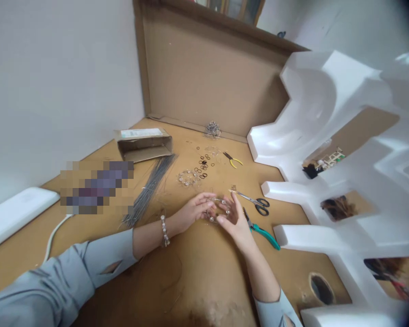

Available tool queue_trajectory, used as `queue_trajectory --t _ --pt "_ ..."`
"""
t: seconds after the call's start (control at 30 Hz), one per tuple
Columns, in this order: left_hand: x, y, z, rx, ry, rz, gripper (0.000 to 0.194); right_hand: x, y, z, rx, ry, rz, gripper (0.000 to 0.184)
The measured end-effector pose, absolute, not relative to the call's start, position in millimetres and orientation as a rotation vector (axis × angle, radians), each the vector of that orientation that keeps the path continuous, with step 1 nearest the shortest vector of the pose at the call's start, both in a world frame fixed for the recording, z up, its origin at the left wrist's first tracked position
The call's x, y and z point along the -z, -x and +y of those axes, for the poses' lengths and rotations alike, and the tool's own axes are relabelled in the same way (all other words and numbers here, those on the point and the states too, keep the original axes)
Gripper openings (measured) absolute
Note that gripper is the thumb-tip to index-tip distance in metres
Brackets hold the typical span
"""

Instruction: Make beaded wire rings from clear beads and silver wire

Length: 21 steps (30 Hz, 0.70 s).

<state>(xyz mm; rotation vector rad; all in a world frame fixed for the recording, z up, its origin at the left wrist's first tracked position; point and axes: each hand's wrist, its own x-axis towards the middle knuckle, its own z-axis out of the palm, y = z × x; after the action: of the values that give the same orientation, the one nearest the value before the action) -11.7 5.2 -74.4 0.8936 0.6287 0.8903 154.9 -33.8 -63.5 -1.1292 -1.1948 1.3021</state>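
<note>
My left hand (194,210) is closed on the left side of a wire ring with clear beads (224,202). Around the ring's right side curve the fingers and thumb of my right hand (239,225), closed on it too. A similar beaded wire ring (188,177) lies on the table just beyond my hands. Several small dark rings (203,163) are scattered behind it. Right of my right hand are black-handled scissors (254,200) and teal-handled pliers (261,230). A beaded bracelet (164,230) circles my left wrist.
Left of my hands, a bundle of grey wires (149,193) lies by an open cardboard box (145,144). Yellow-handled pliers (233,160) and a tangled wire pile (212,129) are farther back. White foam packing (295,236) borders the right; a cardboard panel (211,68) stands behind.
</note>
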Motion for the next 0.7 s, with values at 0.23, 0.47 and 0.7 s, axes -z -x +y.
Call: queue_trajectory --t 0.23,0.47,0.7 --pt "77 14 10 -0.855 -0.721 0.453 0.031 49 -155 -35 -1.742 1.088 -0.818 0.053" --pt "81 13 12 -0.794 -0.738 0.462 0.031 57 -147 -35 -1.767 0.962 -0.757 0.035" --pt "84 12 9 -0.745 -0.78 0.475 0.033 58 -152 -30 -1.735 0.946 -0.62 0.027"
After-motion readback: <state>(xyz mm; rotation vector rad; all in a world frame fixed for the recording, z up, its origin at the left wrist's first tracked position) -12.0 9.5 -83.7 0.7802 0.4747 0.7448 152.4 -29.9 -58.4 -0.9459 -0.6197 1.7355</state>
